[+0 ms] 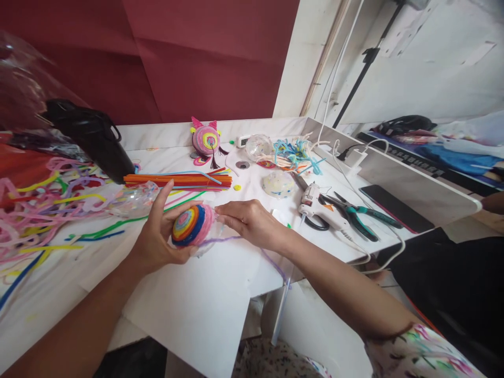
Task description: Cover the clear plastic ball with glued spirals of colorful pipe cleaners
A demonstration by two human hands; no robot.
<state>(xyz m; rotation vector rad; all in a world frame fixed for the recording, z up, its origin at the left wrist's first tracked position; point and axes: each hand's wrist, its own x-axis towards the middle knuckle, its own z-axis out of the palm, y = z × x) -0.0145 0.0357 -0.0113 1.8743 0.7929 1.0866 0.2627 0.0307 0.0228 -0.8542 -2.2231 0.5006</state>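
My left hand (155,236) is wrapped round a ball (189,226) covered in coiled fuzzy pipe cleaner, with pink, blue, orange and yellow rings and a bare clear part on its right. At that right side, my right hand (250,223) has thumb and fingers pinched together; what lies between the fingertips is too small to make out. A purple pipe cleaner (222,239) runs from the ball's underside, passes beneath my right hand and trails over the table's front edge. White paper (189,310) lies under my hands.
Orange pipe cleaners (177,180) lie bundled behind the ball, with a pink horned ornament (207,139) beyond. To the right are a glue gun (315,202), pliers (358,215), a clear half-shell (277,185) and cables. Left stand a black bottle (88,139) and tangled pipe cleaners (47,205).
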